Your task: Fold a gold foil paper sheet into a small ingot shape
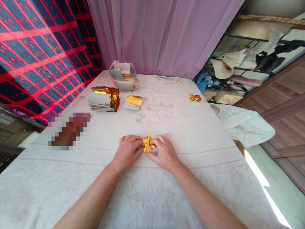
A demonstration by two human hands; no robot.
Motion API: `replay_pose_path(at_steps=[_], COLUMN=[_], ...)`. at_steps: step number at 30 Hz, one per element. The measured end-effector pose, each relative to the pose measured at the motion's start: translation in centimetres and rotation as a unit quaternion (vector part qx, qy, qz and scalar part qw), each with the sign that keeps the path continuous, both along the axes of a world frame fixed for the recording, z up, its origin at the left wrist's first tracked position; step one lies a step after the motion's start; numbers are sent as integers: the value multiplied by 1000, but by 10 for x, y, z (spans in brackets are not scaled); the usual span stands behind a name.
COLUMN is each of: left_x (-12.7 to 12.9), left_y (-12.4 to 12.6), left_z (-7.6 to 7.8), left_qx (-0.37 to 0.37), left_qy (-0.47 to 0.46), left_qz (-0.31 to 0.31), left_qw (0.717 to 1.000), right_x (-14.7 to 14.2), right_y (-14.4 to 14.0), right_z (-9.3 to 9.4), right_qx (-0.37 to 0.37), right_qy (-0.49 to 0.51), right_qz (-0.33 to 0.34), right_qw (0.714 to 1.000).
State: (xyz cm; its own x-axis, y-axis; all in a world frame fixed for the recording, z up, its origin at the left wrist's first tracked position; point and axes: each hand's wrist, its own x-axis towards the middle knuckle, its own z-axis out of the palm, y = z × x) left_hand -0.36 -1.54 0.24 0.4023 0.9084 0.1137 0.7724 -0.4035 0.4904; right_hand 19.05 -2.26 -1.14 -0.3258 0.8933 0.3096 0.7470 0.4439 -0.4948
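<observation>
At nine o'clock of the hands, near the bed's left edge, lies a blurred, pixelated brown patch (69, 131) whose nature cannot be told. At eleven o'clock, well apart from the hands, sits a thick stack of grey-white paper sheets wrapped in a shiny gold foil band (104, 99), and just to its right a smaller stack of sheets topped with gold foil (133, 102). Beyond them, at twelve o'clock by the lilac curtain (162, 35), stands a clear plastic bag of more sheets (123, 76).

All of this rests on a white bedsheet with a faint purple flower print (190, 127). At its middle, the left hand (127, 151) lies knuckles up, fingers curled down and pinching the left side of a small folded piece of gold foil paper (147, 144). The right hand (163, 152) mirrors it at three o'clock of the paper, fingertips pressed on the right side. The two hands nearly meet, with the paper between them against the sheet.

At one o'clock, near the right edge, lie two small finished gold foil folds (194, 97), touching each other.
</observation>
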Motion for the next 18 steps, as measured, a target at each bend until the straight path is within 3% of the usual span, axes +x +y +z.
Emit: replay_pose_path(at_steps=[5,18], left_x=[-5,-6], left_y=[3,9], left_z=[-1,1], left_qx=[8,91], left_qy=[0,57], left_qz=[-20,-79], left_qw=[1000,991], right_x=[11,19], right_y=[3,5], right_z=[-2,-6], right_qx=[1,8], right_qy=[33,23], right_qz=[53,80], right_qw=[998,997])
